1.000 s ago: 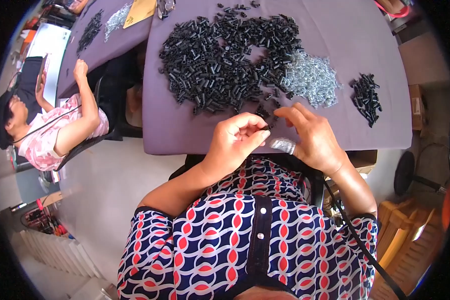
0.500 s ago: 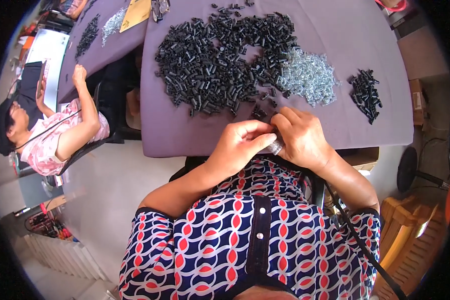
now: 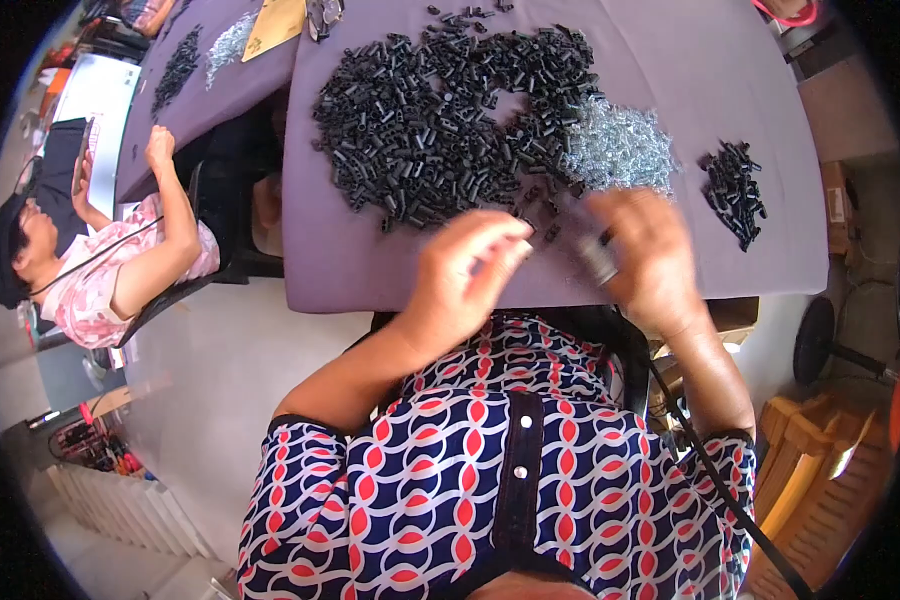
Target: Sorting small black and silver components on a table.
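My left hand (image 3: 460, 280) is raised over the table's near edge, thumb and forefinger curled together. A small dark bit shows at their tips, too small to name. My right hand (image 3: 650, 255) is smeared by motion at the near side of a pile of small shiny clear-silver parts (image 3: 620, 145). Below its fingers a silvery-grey thing (image 3: 598, 258) is blurred; whether it is gripped does not show. Beyond my left hand spreads a large heap of short black tubular parts (image 3: 410, 130). A few loose black pieces (image 3: 542, 205) lie between the hands.
A smaller pile of black pieces (image 3: 735, 195) lies at the right on the purple-grey tablecloth (image 3: 770, 250). To the left a person (image 3: 100, 260) in a cap sits by another cloth-covered table. A wooden chair (image 3: 810, 470) stands at lower right, a black cable (image 3: 720, 480) beside my right arm.
My hands were together at the table's near edge. Now they are apart, the right one shifted right and away from me toward the silver pile, the left slightly left.
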Tool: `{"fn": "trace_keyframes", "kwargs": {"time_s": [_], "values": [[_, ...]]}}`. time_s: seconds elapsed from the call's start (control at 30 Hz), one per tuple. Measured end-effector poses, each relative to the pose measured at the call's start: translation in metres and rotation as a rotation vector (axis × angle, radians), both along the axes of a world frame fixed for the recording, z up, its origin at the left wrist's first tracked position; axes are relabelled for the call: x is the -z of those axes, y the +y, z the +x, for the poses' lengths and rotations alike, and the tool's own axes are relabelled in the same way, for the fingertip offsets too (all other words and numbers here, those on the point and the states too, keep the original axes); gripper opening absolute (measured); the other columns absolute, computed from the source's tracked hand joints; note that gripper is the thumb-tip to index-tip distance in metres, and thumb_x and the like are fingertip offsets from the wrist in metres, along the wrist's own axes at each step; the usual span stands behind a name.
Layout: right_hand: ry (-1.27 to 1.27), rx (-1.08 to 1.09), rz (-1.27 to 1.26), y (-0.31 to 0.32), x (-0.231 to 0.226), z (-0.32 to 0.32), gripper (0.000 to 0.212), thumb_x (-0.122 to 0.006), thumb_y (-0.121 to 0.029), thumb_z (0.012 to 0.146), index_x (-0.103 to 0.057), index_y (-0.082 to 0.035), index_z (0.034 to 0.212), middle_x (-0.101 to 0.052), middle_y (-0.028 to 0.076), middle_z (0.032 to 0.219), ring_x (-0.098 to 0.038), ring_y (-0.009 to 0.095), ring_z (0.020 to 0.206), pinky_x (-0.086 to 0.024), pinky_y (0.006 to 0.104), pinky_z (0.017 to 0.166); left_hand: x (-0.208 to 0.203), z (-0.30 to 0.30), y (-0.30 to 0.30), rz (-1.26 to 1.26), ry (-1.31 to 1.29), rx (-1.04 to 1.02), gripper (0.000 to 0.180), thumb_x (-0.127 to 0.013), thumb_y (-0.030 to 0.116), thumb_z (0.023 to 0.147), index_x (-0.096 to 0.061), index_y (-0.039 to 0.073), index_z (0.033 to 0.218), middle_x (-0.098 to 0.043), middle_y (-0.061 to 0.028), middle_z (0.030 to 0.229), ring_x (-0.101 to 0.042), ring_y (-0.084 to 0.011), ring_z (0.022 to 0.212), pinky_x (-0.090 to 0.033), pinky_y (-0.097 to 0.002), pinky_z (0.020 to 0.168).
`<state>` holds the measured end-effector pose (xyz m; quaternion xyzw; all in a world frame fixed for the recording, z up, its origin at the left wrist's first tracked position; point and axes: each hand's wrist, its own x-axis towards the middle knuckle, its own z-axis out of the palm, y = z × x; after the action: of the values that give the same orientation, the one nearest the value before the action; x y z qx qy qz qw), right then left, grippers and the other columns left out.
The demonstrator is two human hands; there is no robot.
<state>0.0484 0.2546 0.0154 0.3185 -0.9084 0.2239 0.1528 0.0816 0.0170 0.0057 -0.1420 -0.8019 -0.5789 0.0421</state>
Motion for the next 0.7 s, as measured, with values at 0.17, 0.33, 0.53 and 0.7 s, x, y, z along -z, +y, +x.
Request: {"fn": "trace_keyframes", "kwargs": {"time_s": [0.17,0.33,0.53,0.7], "values": [[0.066,0.536,0.251,0.077,0.023,-0.026,0.051,-0.071,-0.014,0.083,-0.056,-0.006,0.13,-0.045,0.015,0.144,-0.033,0.038,0.141,-0.03,0.0491,0.116,-0.002,-0.019,-0.032,-0.436,0.228,-0.152,0.018,-0.07,0.008,0.085,-0.068,0.005,0.103,-0.064,-0.0116,0.099,-0.062,-0.0295,0.088,-0.052,-0.0373,0.077],[0.018,0.592,0.195,0.098,0.033,-0.027,0.053,-0.072,-0.011,0.082,-0.055,-0.004,0.132,-0.042,0.014,0.147,-0.029,0.04,0.143,-0.027,0.0498,0.117,0.002,-0.021,-0.023,-0.524,0.369,-0.079,0.016,-0.07,0.007,0.082,-0.067,0.006,0.098,-0.063,-0.0094,0.096,-0.059,-0.0309,0.089,-0.05,-0.0403,0.077],[0.089,0.397,-0.01,0.05,0.02,-0.023,0.037,-0.076,-0.012,0.08,-0.068,-0.009,0.116,-0.05,0.014,0.141,-0.035,0.04,0.141,-0.033,0.0514,0.115,0.011,-0.028,-0.002,-0.642,0.353,0.017,0.014,-0.071,0.01,0.083,-0.069,0.005,0.095,-0.064,-0.009,0.093,-0.059,-0.0308,0.087,-0.049,-0.04,0.075],[-0.058,0.043,-0.063,0.002,0.009,-0.009,0.037,-0.074,-0.001,0.068,-0.072,-0.008,0.104,-0.05,0.013,0.142,-0.033,0.04,0.143,-0.033,0.0545,0.114,0.008,-0.03,-0.001,-0.689,0.319,0.046,0.014,-0.071,0.012,0.083,-0.069,0.004,0.095,-0.064,-0.0091,0.094,-0.059,-0.0307,0.088,-0.049,-0.0405,0.075]]}}
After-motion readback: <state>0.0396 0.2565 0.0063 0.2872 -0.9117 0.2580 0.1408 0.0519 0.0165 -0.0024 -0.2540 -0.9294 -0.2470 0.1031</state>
